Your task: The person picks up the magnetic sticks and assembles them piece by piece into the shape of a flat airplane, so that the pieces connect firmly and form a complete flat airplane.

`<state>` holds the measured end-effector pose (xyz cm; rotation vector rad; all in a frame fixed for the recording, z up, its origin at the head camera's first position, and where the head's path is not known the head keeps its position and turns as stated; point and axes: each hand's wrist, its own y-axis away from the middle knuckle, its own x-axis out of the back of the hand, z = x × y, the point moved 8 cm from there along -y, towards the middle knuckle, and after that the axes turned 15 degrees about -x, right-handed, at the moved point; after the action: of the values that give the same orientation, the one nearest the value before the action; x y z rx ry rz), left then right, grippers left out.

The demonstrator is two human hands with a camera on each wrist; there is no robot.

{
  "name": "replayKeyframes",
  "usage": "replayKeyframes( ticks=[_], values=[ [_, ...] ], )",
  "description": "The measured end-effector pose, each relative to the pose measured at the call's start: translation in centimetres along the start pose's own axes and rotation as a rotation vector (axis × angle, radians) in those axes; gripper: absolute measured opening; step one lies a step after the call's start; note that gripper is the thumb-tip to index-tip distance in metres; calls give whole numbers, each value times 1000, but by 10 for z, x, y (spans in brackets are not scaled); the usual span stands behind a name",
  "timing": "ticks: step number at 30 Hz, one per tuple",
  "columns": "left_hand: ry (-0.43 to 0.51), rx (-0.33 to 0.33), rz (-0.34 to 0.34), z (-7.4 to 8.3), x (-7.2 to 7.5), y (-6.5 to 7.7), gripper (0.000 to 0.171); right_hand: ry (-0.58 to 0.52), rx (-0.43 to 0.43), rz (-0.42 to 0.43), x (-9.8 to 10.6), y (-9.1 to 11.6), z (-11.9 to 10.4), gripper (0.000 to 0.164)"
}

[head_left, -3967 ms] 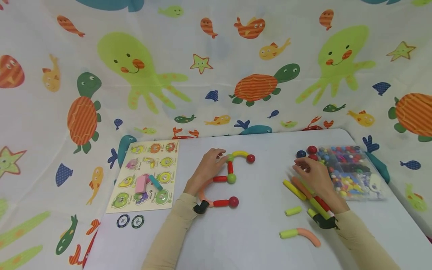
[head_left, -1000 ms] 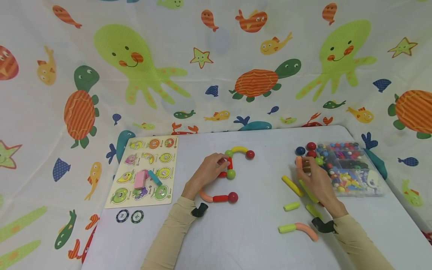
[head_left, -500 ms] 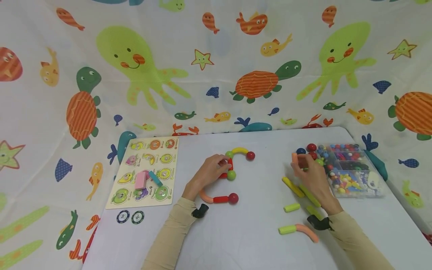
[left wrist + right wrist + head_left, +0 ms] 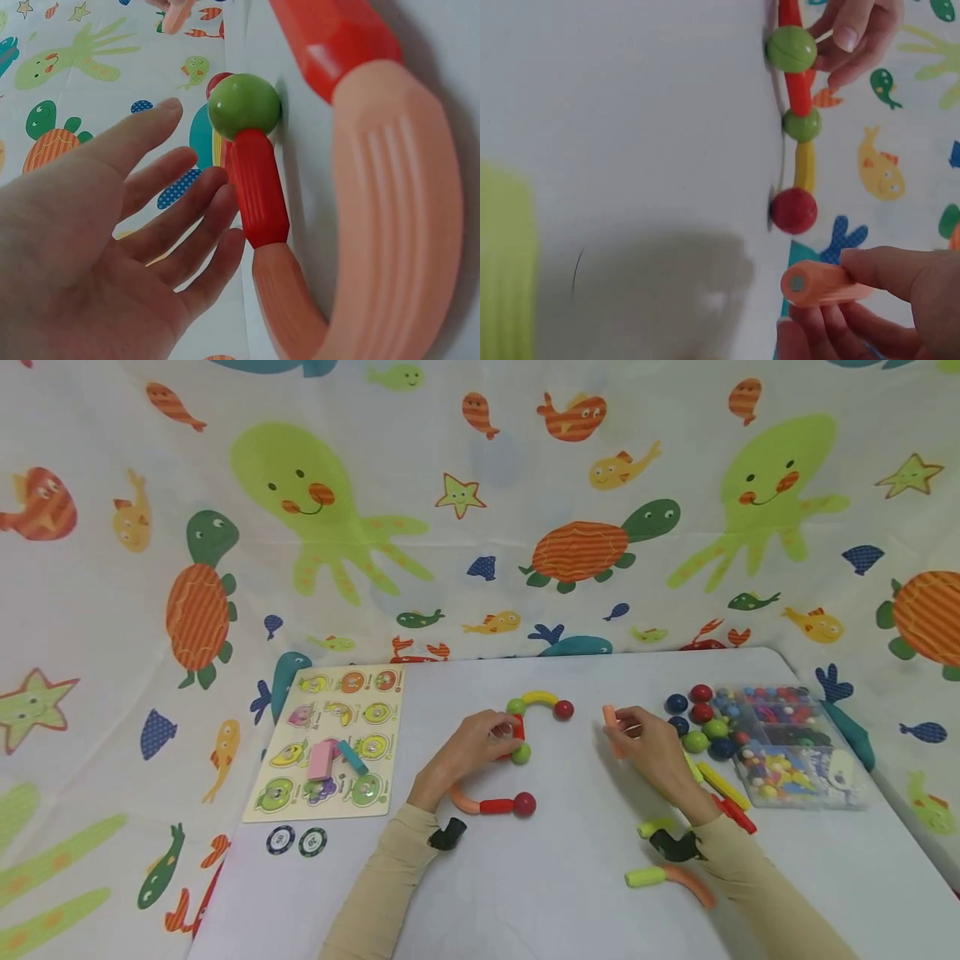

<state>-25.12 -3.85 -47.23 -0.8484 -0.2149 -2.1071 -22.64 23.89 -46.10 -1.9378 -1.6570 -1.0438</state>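
My right hand (image 4: pixel 654 753) pinches a salmon-orange magnetic stick (image 4: pixel 612 727) between thumb and fingers; its round metal end faces out in the right wrist view. Left of it lies a joined chain of magnetic sticks and balls: a yellow curved stick (image 4: pixel 540 697), a red ball (image 4: pixel 564 710), green balls (image 4: pixel 521 753), red sticks and a salmon curved stick (image 4: pixel 463 800). My left hand (image 4: pixel 474 745) is beside the chain's middle, partly hiding it in the head view. In the left wrist view its loosely bent fingers lie along a red stick (image 4: pixel 259 191), not wrapped round it.
Several loose balls (image 4: pixel 696 742) sit beside a divided clear box (image 4: pixel 847 793) of beads at right. Yellow and red sticks (image 4: pixel 738 816) lie under the right forearm, with a joined green-and-salmon piece (image 4: pixel 645 877) nearer. A fruit puzzle board (image 4: pixel 258 793) and two round chips (image 4: pixel 312 842) are at left.
My right hand, holding nothing 4 seconds ago, has picked up the salmon stick and carried it left, uncovering balls and sticks. My left hand has shifted slightly down along the chain.
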Motion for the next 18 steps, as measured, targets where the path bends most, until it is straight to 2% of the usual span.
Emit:
replayKeyframes(
  ticks=[7,18],
  values=[
    [19,-12,-21,1,-4,1,36,-2,-19,-61,-19,-3,-14,39],
    [13,-84,-37,4,-6,-1,31,4,-93,-175,-45,-9,-19,38]
  ],
)
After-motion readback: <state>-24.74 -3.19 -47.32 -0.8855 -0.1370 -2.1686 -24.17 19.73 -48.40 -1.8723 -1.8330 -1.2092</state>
